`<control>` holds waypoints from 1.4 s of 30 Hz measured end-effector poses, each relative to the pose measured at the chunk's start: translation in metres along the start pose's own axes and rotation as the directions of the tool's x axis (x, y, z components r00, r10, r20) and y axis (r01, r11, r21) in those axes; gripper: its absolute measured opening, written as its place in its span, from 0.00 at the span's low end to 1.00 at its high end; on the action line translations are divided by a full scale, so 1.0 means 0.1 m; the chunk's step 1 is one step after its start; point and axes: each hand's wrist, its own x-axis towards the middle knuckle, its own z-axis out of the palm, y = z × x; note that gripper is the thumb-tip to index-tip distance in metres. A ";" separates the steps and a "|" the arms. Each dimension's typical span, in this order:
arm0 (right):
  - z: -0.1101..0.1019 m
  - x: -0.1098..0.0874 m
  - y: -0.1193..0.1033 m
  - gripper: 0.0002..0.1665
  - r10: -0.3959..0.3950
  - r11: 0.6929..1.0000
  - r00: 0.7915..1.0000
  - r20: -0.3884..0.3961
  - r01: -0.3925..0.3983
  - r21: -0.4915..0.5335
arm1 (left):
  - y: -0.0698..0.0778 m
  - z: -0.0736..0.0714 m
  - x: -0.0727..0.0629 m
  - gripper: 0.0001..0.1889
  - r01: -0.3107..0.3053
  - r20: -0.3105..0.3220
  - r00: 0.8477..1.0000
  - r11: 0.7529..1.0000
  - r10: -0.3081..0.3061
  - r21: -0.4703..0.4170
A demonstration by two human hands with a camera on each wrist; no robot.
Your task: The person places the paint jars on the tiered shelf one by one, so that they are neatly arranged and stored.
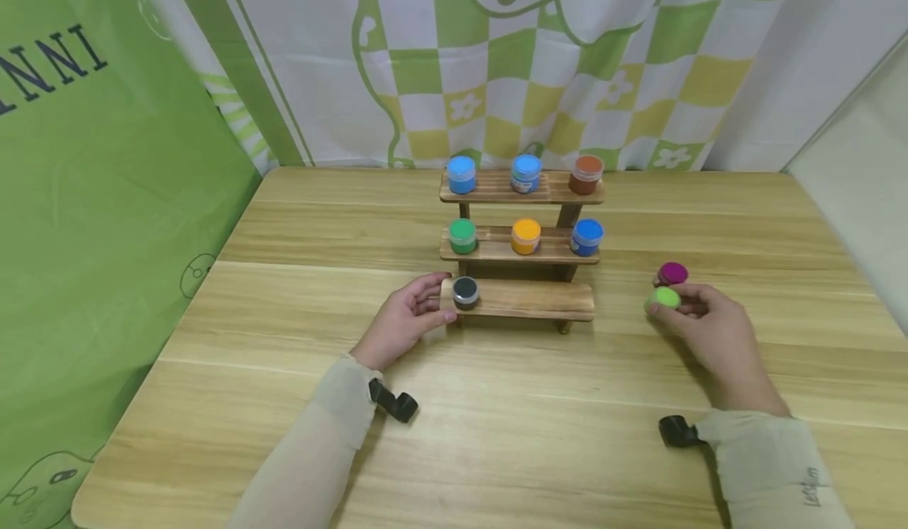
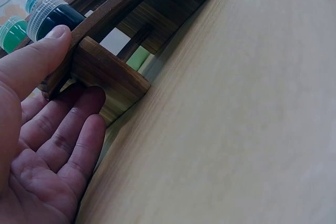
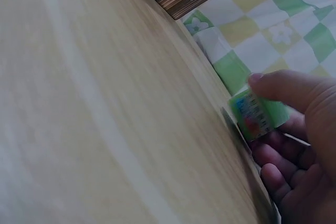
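Observation:
A three-step wooden display rack (image 1: 528,300) stands on the table. My left hand (image 1: 411,316) holds the left end of its lowest step, thumb at the front corner and fingers around the side. In the left wrist view the thumb lies beside a black paint jar (image 2: 58,19), and the other fingers are partly under the step. My right hand (image 1: 720,340) pinches a light green paint jar (image 1: 664,300) between thumb and fingers, right of the rack. The right wrist view shows the printed label on that jar (image 3: 252,114). Just behind it is a magenta-lidded jar (image 1: 672,273).
The top step carries two light blue jars (image 1: 461,175) and a brown jar (image 1: 586,175). Green (image 1: 463,236), orange (image 1: 526,236) and dark blue (image 1: 586,237) jars stand on the middle step. A checkered curtain (image 1: 553,80) hangs behind the table (image 1: 539,426), a green cloth (image 1: 106,198) at left.

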 end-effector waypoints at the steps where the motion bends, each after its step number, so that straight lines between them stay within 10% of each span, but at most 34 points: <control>1: 0.00 0.00 0.00 0.47 -0.002 1.000 1.000 -0.010 0.002 0.004 | 0.00 0.00 0.00 0.33 0.000 0.000 1.000 1.000 0.000 -0.002; 42: 0.30 -0.14 -0.19 0.29 -0.275 0.941 0.958 -0.085 0.286 0.181 | -0.03 -0.01 0.01 0.32 -0.009 0.002 1.000 1.000 0.009 -0.005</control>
